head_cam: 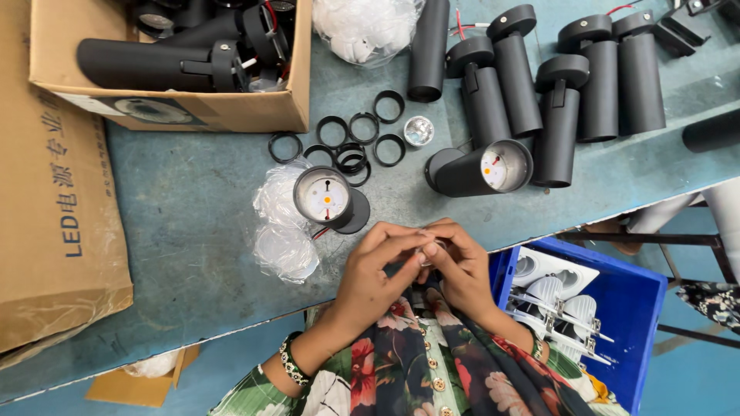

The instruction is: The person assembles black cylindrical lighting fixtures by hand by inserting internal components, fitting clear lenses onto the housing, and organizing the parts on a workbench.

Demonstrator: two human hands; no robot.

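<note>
My left hand (370, 273) and my right hand (461, 266) meet at the table's near edge, fingertips pinched together around a small clear part (428, 254) that is mostly hidden. Just beyond my left hand stands a black cylindrical lamp housing (325, 197), open end up, showing a white disc with a small orange chip. A second open housing (484, 168) lies on its side beyond my right hand. Several black rings (354, 142) and one shiny reflector cup (418, 131) lie scattered further back.
A cardboard box (193, 112) of black lamp bodies sits at the back left, a large flat carton (54, 192) at the left. Several finished black lamps (570, 85) lie at the back right. Clear plastic bags (281, 223) lie near the housing. A blue crate (640, 308) holds white fittings.
</note>
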